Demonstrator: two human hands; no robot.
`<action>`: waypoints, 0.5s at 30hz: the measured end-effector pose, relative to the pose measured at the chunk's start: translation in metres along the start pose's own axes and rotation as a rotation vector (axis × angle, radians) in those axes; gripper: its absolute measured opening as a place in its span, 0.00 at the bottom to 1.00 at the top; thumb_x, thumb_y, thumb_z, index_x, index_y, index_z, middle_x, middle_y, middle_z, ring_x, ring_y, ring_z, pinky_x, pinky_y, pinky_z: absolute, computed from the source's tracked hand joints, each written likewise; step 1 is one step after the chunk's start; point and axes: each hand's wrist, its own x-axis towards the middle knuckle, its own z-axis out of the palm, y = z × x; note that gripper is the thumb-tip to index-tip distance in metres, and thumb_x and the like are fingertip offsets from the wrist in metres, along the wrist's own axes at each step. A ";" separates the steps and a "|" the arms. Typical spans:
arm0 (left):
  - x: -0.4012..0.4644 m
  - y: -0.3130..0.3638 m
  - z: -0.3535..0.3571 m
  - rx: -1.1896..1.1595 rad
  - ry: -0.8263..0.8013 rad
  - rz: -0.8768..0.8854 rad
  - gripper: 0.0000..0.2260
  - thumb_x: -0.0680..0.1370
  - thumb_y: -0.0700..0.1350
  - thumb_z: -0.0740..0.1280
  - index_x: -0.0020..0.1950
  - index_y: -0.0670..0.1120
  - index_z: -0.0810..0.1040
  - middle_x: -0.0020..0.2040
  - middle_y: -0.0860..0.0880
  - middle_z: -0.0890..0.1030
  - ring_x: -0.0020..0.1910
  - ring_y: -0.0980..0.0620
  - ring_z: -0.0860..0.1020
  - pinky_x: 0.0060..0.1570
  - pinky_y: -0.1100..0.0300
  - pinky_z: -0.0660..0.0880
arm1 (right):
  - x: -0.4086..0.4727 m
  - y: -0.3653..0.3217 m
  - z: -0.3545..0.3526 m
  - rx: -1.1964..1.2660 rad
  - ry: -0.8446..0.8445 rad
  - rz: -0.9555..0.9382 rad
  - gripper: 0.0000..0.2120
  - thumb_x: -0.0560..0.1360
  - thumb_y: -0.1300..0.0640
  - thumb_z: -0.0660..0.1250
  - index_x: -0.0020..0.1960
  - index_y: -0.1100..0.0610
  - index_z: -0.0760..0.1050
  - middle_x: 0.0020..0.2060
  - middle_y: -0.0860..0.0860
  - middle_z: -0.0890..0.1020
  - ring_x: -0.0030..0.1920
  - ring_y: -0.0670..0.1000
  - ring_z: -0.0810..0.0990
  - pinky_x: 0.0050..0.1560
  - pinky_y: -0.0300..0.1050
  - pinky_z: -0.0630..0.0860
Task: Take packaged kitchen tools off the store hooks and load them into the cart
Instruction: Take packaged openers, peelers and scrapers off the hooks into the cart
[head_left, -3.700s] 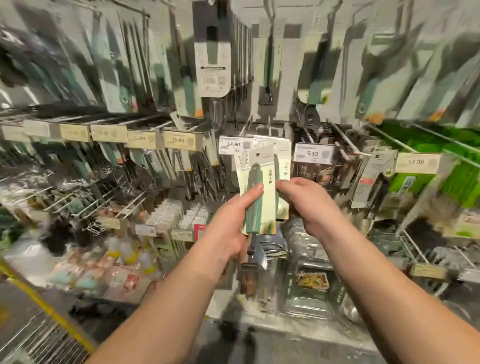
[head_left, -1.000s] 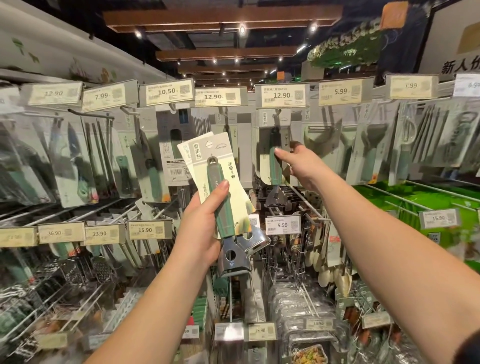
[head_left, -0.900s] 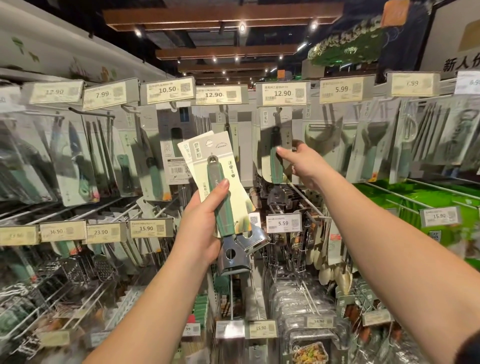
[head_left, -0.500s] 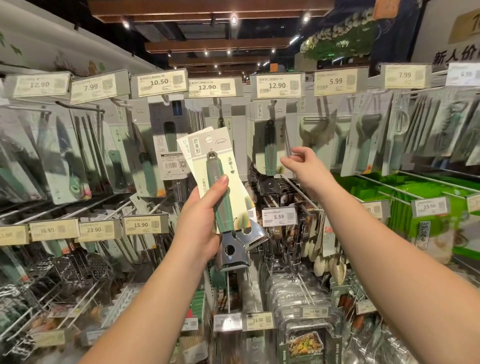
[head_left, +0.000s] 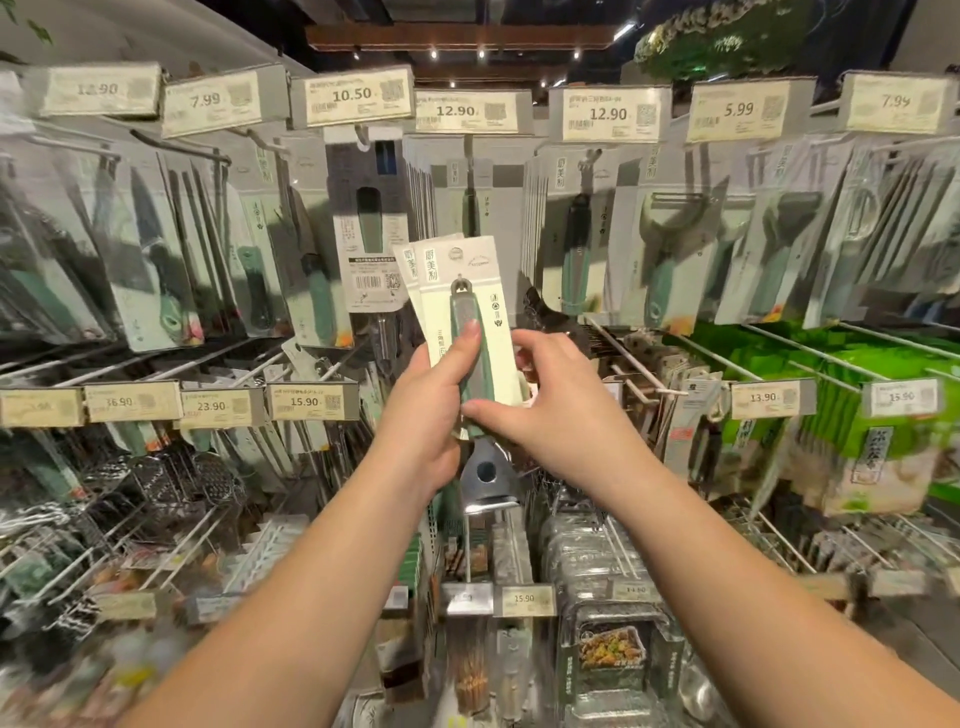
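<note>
Holding two carded peelers up before the hook display, both hands at the stack.

Two green-handled peeler packs (head_left: 470, 332) are being held fanned at the middle of the rack, below the 12.90 price tag (head_left: 470, 110). The left hand (head_left: 423, 410) is being kept clamped on the handle, thumb (head_left: 465, 343) pressed along its front. The right hand (head_left: 558, 405) is being closed on the cards' right edge, fingers curled. By judgement, the cards should be squared and gripped low before being lowered; no cart is being shown.

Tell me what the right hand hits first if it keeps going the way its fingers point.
Right hand points left: its fingers already reach the carded tools in the left hand.
</note>
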 end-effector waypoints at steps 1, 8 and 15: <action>-0.001 0.000 0.000 0.007 0.000 -0.009 0.16 0.80 0.51 0.68 0.66 0.48 0.78 0.55 0.48 0.86 0.55 0.48 0.84 0.59 0.49 0.79 | 0.000 -0.001 0.004 -0.030 0.026 0.000 0.38 0.69 0.36 0.73 0.73 0.49 0.66 0.62 0.46 0.73 0.63 0.47 0.71 0.65 0.47 0.71; 0.003 0.005 -0.010 0.090 -0.010 -0.050 0.14 0.83 0.50 0.63 0.61 0.46 0.82 0.51 0.46 0.87 0.49 0.49 0.85 0.49 0.52 0.80 | 0.004 -0.007 0.012 -0.033 0.006 0.011 0.24 0.72 0.44 0.70 0.67 0.44 0.70 0.53 0.43 0.77 0.52 0.44 0.77 0.47 0.43 0.75; 0.003 0.012 -0.015 0.142 -0.028 0.070 0.12 0.83 0.48 0.64 0.65 0.48 0.77 0.54 0.49 0.86 0.52 0.48 0.85 0.47 0.50 0.82 | 0.011 -0.009 0.012 -0.020 0.082 0.025 0.20 0.75 0.42 0.67 0.65 0.45 0.72 0.47 0.43 0.74 0.44 0.43 0.74 0.38 0.35 0.69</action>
